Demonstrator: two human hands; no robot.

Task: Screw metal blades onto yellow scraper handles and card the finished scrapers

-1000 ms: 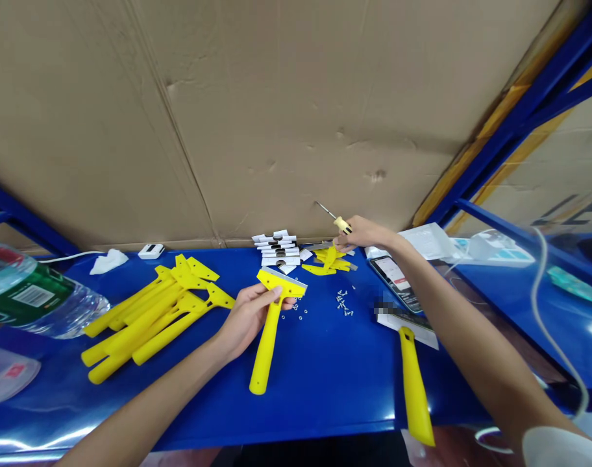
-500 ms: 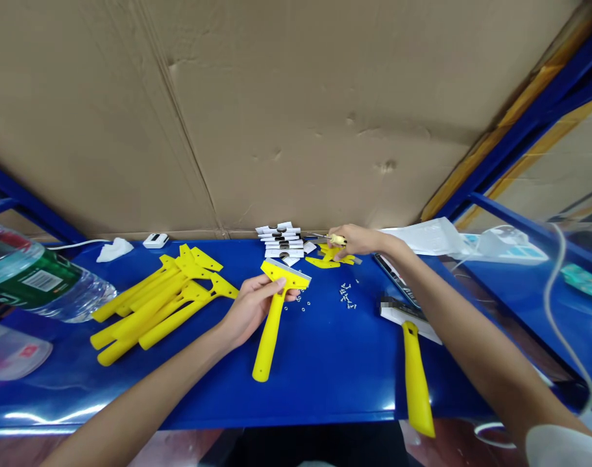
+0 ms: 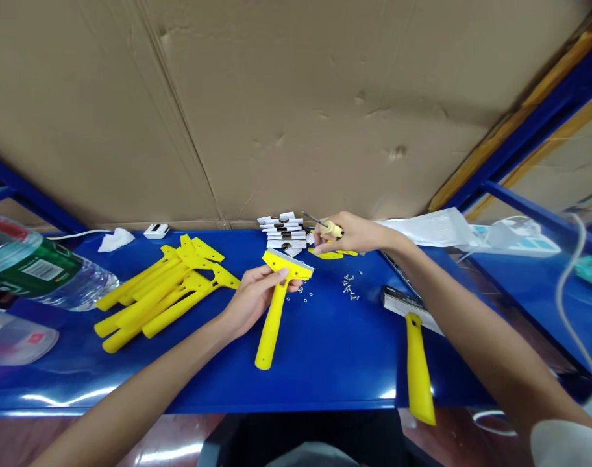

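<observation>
The left hand's (image 3: 254,298) grip is closed around a yellow scraper (image 3: 274,318) over the middle of the tabletop (image 3: 335,370), with blue surface running from its handle to the front edge. The right hand's (image 3: 352,232) grip holds a screwdriver (image 3: 332,229) beside yellow parts (image 3: 329,255) near the back edge; contact is unclear. A spare handle (image 3: 419,373) juts past the front edge.

Glossy blue counter (image 3: 335,363), heap of yellow plastic handles with broad flat heads (image 3: 164,285) at left, crumpled white tissue (image 3: 115,240), stacked white paper packets (image 3: 282,231) at the back, flat yellow plastic pieces (image 3: 327,255) beside them, scattered silver metal screws (image 3: 349,288), single yellow plastic handle (image 3: 419,373) at right.
</observation>
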